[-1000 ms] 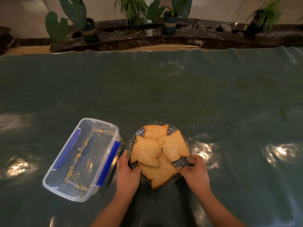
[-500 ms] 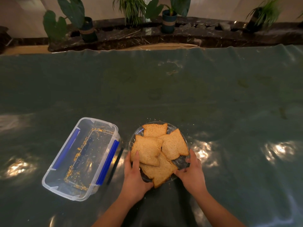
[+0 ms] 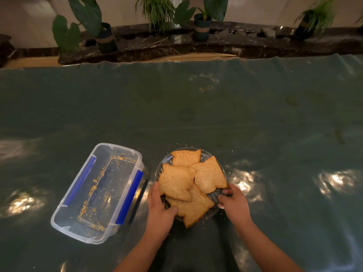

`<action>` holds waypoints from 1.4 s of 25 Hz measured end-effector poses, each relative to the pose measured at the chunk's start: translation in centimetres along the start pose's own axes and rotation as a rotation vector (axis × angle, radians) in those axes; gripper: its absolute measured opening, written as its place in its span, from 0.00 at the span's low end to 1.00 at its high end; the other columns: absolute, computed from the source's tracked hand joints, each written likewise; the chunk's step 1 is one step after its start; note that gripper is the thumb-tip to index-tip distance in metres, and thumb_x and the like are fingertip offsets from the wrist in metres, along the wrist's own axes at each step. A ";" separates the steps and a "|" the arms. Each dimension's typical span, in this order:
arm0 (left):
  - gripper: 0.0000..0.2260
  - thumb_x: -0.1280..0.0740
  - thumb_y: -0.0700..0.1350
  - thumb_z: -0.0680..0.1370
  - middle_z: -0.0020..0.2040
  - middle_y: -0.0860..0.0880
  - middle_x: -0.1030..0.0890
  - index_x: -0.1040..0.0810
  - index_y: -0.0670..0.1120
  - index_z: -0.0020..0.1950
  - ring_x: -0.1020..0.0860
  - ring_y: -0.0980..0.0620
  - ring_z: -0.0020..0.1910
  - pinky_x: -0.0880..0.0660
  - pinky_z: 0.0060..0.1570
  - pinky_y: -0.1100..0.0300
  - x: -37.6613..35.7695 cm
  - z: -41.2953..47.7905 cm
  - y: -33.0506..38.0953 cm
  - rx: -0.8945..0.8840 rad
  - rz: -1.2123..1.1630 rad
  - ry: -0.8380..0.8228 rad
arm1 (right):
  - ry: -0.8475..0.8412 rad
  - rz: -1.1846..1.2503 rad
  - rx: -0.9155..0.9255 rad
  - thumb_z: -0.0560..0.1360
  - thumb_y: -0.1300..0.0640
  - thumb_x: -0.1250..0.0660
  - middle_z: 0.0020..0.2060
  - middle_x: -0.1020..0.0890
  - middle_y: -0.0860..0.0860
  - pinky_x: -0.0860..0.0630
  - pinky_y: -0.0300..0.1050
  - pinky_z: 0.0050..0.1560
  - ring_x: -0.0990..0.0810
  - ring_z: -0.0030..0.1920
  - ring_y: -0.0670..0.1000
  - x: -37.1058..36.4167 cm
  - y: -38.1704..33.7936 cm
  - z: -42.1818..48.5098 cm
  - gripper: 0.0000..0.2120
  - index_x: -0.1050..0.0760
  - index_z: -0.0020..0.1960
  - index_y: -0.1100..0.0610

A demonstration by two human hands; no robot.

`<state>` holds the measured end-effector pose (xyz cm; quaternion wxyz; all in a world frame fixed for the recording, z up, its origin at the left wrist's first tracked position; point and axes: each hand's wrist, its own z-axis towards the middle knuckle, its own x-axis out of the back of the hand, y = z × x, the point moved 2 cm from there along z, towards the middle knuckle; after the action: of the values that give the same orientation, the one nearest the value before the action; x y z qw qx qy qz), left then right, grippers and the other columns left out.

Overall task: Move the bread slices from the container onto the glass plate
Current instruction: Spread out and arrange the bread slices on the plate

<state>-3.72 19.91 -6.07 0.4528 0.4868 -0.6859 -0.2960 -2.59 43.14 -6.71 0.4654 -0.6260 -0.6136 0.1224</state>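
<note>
Several brown bread slices (image 3: 188, 179) lie overlapping on the round glass plate (image 3: 206, 154), near the table's front edge. My left hand (image 3: 160, 211) grips the plate's near-left rim, its thumb against the lowest slice. My right hand (image 3: 233, 203) holds the near-right rim, fingers curled over the edge. To the left stands the clear plastic container (image 3: 98, 193) with blue clips; only crumbs lie in it.
A dark green glossy cloth (image 3: 196, 114) covers the table, with bright light reflections at left and right. Crumbs are scattered around the plate. Beyond the far edge, potted plants (image 3: 202, 24) stand on a dark marble ledge.
Both hands have shifted along the plate's near rim and closed on it; the left thumb now rests by the lowest slice. Plate and container stay roughly in place.
</note>
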 end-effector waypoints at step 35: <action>0.37 0.29 0.42 0.67 0.71 0.51 0.35 0.38 0.56 0.74 0.30 0.50 0.68 0.29 0.67 0.41 0.0 -0.3 0.9 0.011 -0.089 0.020 | 0.070 -0.176 0.125 0.72 0.70 0.40 0.49 0.19 0.54 0.17 0.58 0.50 0.17 0.46 0.56 0.0 -0.8 2.9 0.22 0.22 0.61 0.52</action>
<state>-3.80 20.28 -5.19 0.4432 0.5222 -0.6606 -0.3073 -5.17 44.27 -7.68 0.5334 -0.5434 -0.6409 0.0971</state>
